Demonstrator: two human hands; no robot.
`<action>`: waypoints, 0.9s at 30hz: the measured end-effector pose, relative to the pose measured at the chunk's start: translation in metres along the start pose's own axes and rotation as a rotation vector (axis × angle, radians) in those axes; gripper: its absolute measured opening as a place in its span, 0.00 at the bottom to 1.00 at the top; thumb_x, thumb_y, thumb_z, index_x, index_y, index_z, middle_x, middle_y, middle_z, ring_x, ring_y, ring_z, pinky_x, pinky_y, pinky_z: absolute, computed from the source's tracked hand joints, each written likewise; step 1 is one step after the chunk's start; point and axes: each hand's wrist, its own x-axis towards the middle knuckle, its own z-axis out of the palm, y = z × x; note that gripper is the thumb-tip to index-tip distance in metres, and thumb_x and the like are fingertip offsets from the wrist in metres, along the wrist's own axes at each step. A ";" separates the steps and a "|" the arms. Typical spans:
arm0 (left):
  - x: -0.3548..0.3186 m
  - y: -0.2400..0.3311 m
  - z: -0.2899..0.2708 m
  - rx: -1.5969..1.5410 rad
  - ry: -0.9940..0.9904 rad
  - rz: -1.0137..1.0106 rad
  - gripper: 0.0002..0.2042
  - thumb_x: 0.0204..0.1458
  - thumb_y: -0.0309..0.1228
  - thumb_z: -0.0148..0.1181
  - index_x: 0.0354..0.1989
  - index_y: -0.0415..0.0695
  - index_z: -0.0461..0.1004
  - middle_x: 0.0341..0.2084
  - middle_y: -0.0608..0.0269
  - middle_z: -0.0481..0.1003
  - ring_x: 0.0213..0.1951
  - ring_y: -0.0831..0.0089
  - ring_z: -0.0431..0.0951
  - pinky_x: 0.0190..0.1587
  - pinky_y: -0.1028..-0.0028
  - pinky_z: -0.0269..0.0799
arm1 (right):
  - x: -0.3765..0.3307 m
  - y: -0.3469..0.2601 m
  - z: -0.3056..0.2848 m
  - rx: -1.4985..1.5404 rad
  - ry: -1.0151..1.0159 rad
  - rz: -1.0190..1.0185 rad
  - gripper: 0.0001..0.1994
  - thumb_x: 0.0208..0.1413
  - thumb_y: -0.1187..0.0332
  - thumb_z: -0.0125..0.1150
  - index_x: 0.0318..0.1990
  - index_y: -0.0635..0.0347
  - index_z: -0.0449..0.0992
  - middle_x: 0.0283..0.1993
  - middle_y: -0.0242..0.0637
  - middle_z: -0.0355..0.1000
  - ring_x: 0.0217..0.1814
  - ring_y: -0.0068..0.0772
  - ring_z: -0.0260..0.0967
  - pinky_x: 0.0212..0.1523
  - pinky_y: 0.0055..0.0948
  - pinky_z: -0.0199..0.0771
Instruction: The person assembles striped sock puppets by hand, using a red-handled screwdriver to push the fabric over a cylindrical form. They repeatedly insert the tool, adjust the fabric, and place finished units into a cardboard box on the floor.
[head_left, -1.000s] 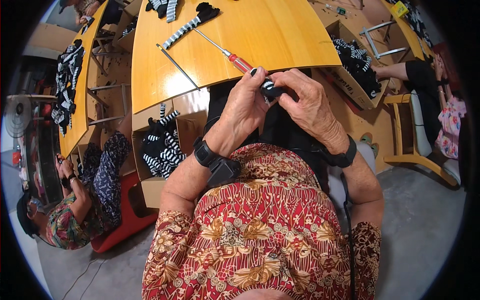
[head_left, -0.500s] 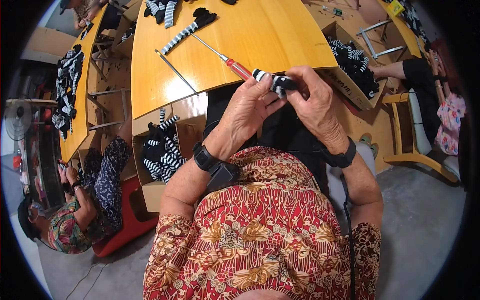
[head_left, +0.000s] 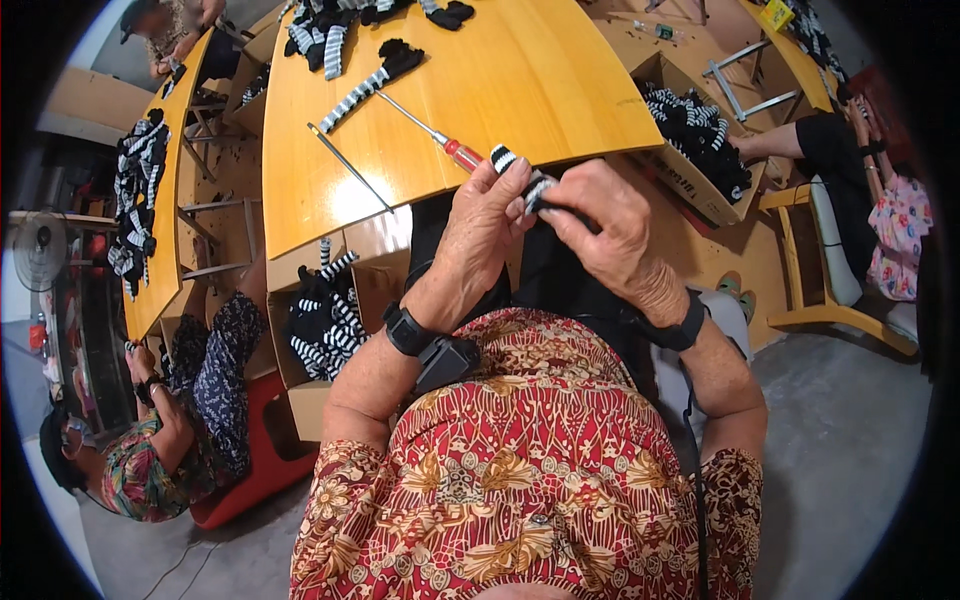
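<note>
Pinching a small black-and-white striped knit piece (head_left: 538, 190) between both bare hands, a person in a red-and-gold patterned top works over the lap at the near edge of a yellow wooden table (head_left: 520, 95). The left hand (head_left: 482, 215) has its thumb pressed closed on the striped upper part; the right hand (head_left: 605, 218), thumb and bent fingers drawn together, grips the dark lower end. A red-handled screwdriver (head_left: 461, 153) lies on the table, its handle near the left hand; whether they touch cannot be told. Its tip points to another striped knit piece (head_left: 358, 98), and a slim dark rod (head_left: 350, 167) lies to the left. Cardboard boxes of similar pieces stand left (head_left: 308, 412) and right (head_left: 688, 188), while a co-worker (head_left: 150, 465) sits at far left.
</note>
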 end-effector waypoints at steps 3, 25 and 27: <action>-0.002 -0.001 -0.003 -0.019 0.036 -0.030 0.08 0.60 0.38 0.56 0.42 0.50 0.72 0.33 0.72 0.77 0.34 0.83 0.77 0.35 0.81 0.73 | -0.005 0.000 -0.006 -0.187 -0.028 -0.141 0.12 0.41 0.78 0.65 0.36 0.58 0.76 0.33 0.35 0.66 0.35 0.39 0.69 0.33 0.33 0.72; -0.006 -0.006 0.004 0.062 0.069 -0.063 0.08 0.59 0.38 0.59 0.40 0.50 0.71 0.27 0.78 0.70 0.26 0.89 0.67 0.30 0.84 0.65 | 0.008 -0.016 -0.010 0.043 -0.141 0.306 0.08 0.46 0.78 0.62 0.35 0.63 0.73 0.31 0.40 0.67 0.35 0.42 0.69 0.36 0.35 0.70; -0.006 -0.004 0.004 0.111 0.046 -0.045 0.09 0.60 0.36 0.57 0.43 0.47 0.71 0.30 0.77 0.72 0.28 0.89 0.70 0.28 0.84 0.67 | 0.007 -0.011 -0.012 0.045 -0.176 0.296 0.08 0.46 0.77 0.62 0.34 0.64 0.70 0.32 0.42 0.67 0.33 0.43 0.69 0.36 0.36 0.69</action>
